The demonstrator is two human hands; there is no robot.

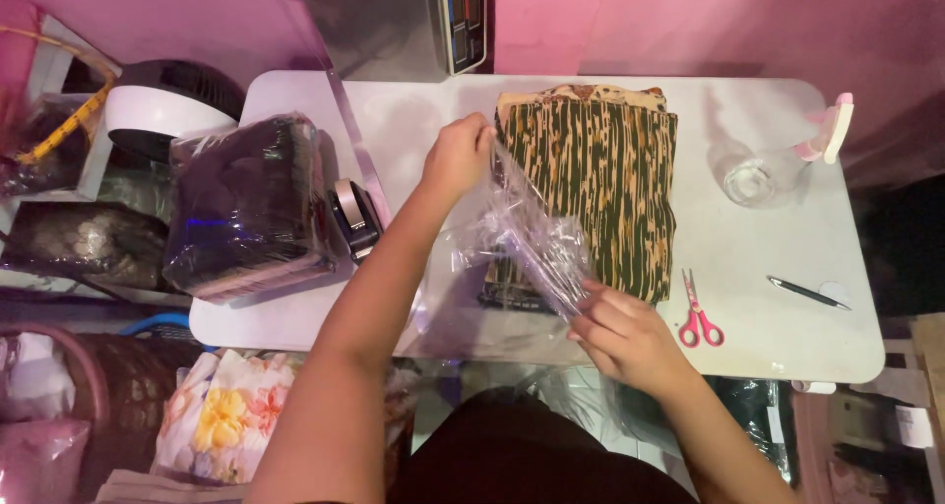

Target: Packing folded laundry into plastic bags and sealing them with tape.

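My left hand (pixel 456 156) pinches the clear plastic bag (pixel 527 236) at the far edge of the folded striped cloth (pixel 600 184), my right hand (pixel 622 335) pinching its near end, so it stretches taut.

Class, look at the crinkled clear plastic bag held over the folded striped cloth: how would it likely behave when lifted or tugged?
The crinkled clear plastic bag probably flops rather than holds shape: it sags and creases between the left hand and right hand. It looks thin and see-through, so likely very light. Its glossy surface suggests it may slide easily over the folded green-and-tan striped cloth.
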